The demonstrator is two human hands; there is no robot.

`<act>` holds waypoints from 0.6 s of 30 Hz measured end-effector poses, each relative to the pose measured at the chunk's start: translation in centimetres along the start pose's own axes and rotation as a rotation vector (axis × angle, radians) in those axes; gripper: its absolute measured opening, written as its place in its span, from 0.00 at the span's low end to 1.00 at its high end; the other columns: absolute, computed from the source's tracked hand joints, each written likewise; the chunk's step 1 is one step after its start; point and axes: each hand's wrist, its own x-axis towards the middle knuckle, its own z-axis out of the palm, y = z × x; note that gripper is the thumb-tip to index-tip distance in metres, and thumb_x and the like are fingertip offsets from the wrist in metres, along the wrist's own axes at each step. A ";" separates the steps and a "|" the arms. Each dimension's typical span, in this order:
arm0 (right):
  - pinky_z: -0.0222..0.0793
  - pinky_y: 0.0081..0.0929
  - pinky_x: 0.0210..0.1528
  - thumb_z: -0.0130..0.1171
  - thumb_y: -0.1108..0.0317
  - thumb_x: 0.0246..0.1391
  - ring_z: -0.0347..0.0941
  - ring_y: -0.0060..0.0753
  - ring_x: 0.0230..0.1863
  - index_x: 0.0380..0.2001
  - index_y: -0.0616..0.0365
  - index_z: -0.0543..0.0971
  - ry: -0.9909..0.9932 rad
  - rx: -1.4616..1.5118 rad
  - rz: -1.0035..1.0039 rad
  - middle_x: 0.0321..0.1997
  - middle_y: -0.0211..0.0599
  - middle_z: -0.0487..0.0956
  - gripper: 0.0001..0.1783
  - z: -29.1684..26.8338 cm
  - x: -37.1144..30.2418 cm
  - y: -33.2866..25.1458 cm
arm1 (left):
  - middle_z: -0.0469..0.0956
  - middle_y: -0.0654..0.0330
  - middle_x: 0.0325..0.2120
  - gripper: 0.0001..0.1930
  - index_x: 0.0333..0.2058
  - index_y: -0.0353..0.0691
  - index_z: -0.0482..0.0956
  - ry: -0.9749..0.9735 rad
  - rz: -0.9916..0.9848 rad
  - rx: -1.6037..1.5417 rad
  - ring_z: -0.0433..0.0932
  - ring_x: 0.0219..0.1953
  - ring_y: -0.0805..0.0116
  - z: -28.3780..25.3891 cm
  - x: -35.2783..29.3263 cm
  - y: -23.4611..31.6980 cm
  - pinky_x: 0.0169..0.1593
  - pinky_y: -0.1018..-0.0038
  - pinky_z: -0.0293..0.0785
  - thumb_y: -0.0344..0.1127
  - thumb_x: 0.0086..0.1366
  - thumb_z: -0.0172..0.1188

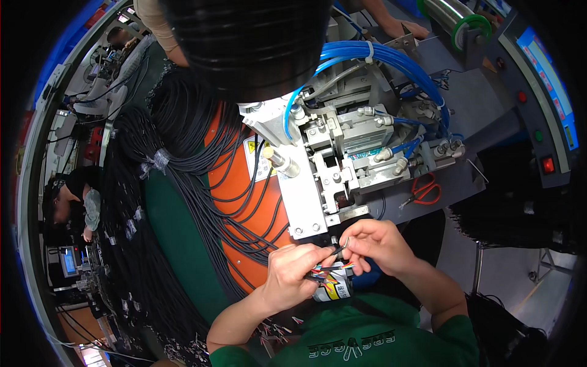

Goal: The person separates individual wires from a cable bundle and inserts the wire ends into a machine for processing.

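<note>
My left hand (292, 271) is closed around several black cables, whose stripped ends show thin coloured wires (347, 266) in red, yellow, white and blue. Close beside it, my right hand (378, 244) pinches the end of one black cable (340, 249) between thumb and fingertips, at a short bare metallic-looking part. Both hands are just in front of the metal machine (306, 208), near its lower edge. Under the wires is a container with a yellow and white label (334, 290), partly covered by my left hand and the cables.
Black cable bundles (183, 177) lie on an orange and green surface at left. Blue air tubes (397, 55) arch over the machine. Red-handled scissors (423, 189) rest to its right. A control panel (547, 147) stands at far right. Another person's hand (406, 29) is at the top.
</note>
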 end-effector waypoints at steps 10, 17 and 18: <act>0.61 0.13 0.27 0.56 0.75 0.56 0.67 0.12 0.25 0.43 0.65 0.72 0.035 0.049 -0.056 0.26 0.27 0.72 0.12 2.5 -0.3 1.0 | 0.74 0.60 0.17 0.09 0.28 0.37 0.75 -0.003 0.080 0.218 0.71 0.15 0.67 -0.3 0.4 1.3 0.19 0.73 0.62 0.27 0.48 0.67; 0.71 0.29 0.37 0.58 0.79 0.48 0.74 0.38 0.35 0.49 0.65 0.74 0.307 -1.247 -0.998 0.40 0.43 0.72 0.22 3.9 0.3 2.8 | 0.70 0.60 0.14 0.07 0.26 0.37 0.74 0.082 -0.001 0.093 0.68 0.12 0.65 0.4 -0.2 0.8 0.18 0.72 0.61 0.28 0.52 0.65; 0.71 0.29 0.38 0.59 0.78 0.48 0.74 0.37 0.35 0.48 0.66 0.74 0.279 -1.107 -0.898 0.40 0.43 0.73 0.21 3.5 0.2 2.8 | 0.70 0.60 0.14 0.07 0.26 0.37 0.74 0.072 0.012 0.129 0.68 0.12 0.65 0.4 -0.1 0.8 0.18 0.72 0.61 0.28 0.52 0.65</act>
